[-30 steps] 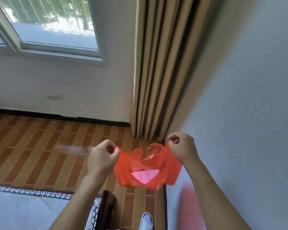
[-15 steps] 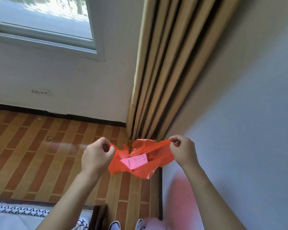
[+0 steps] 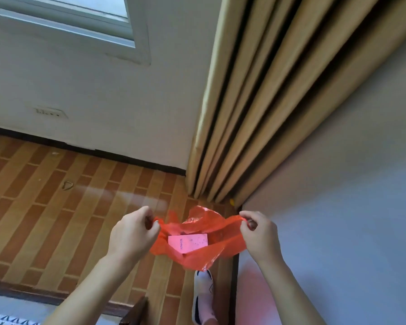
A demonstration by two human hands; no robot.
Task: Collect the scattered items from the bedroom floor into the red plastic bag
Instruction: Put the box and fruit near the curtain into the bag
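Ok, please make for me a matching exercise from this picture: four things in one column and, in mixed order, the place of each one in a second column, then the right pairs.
Things:
1. white box
2. curtain
3. white shoe
4. wall socket

Places:
A. on the wall under the window
B. inside the red plastic bag
C. on the floor below the bag
D. hanging in the room corner

Pairs: 1-B, 2-D, 3-C, 4-A

The left hand and the right hand pinch the bag's edges and hold it open.
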